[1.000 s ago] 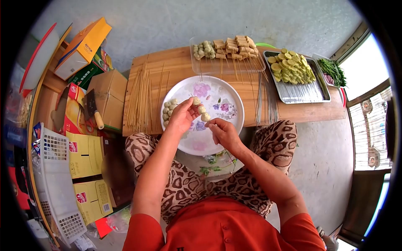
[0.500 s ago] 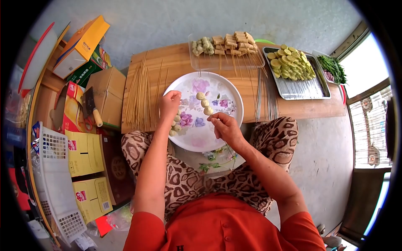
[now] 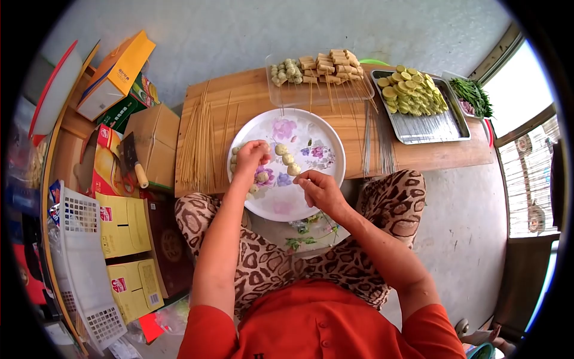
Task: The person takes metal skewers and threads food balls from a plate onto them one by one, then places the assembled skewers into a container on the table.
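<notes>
My right hand [image 3: 321, 190] is closed around the lower end of a skewer, just below its balls. Three pale, speckled balls [image 3: 287, 159] sit in a row on that skewer, over the plate. My left hand [image 3: 253, 157] has its fingers pinched together, a little left of the topmost ball and apart from it. Whatever may be between those fingers is hidden. Under both hands lies a round white plate [image 3: 281, 207] with purple flowers. More loose balls [image 3: 262, 177] rest on its left side, partly covered by my left hand and forearm.
Bare bamboo skewers [image 3: 194, 146] lie on the wooden table [image 3: 418, 157] at left. Behind the plate, a clear tray [image 3: 281, 99] holds filled skewers. To the right are a metal tray [image 3: 427, 128] of green slices and metal skewers [image 3: 378, 143]. A cleaver [image 3: 130, 154] leans by boxes.
My left hand has moved right, toward the skewered balls, uncovering balls at the plate's left rim. My right hand still holds the skewer. The whole view has shifted slightly.
</notes>
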{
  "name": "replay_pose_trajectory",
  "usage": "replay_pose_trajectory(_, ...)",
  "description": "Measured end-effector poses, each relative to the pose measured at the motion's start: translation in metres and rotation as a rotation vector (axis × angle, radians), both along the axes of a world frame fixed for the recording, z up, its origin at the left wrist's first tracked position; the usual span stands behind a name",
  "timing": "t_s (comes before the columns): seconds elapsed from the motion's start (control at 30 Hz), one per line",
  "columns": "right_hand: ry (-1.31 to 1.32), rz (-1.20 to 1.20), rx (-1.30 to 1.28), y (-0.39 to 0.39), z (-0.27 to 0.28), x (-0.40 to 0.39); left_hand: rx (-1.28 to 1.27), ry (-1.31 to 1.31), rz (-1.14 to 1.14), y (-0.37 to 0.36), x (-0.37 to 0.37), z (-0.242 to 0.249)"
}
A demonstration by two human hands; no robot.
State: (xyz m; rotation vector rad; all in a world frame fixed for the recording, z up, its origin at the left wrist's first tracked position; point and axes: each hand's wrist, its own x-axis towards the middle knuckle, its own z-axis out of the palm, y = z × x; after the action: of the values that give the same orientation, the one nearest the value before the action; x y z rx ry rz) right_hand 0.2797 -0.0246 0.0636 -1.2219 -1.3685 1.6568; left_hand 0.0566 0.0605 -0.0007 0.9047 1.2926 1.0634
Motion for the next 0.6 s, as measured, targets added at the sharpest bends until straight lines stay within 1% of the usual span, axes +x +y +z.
replay_pose_trajectory(0.03,0.008,0.018,-0.004,-0.0003,-0.0003,-0.0007,0.0,0.002,0.003,0.0009,-0.0016,0.0027)
replay_pose_trajectory(0.1,-0.011,0.039,0.008,-0.0011,0.0002,-0.0022,-0.058,-0.394,0.111,0.0009,-0.0064,0.0097)
replay_pose_trajectory(0.13,-0.033,0.054,0.019,-0.0021,0.0006,-0.0031,-0.068,-0.441,0.118,0.0019,-0.0087,0.009)
replay_pose_trajectory(0.33,-0.018,0.09,0.004,-0.0043,0.0001,-0.0052,-0.125,-0.561,0.173,0.0045,-0.0083,0.007)
replay_pose_trajectory(0.6,-0.016,0.093,0.006,-0.0048,0.0028,-0.0071,-0.131,-0.611,0.16,0.0051,-0.0049,0.0051)
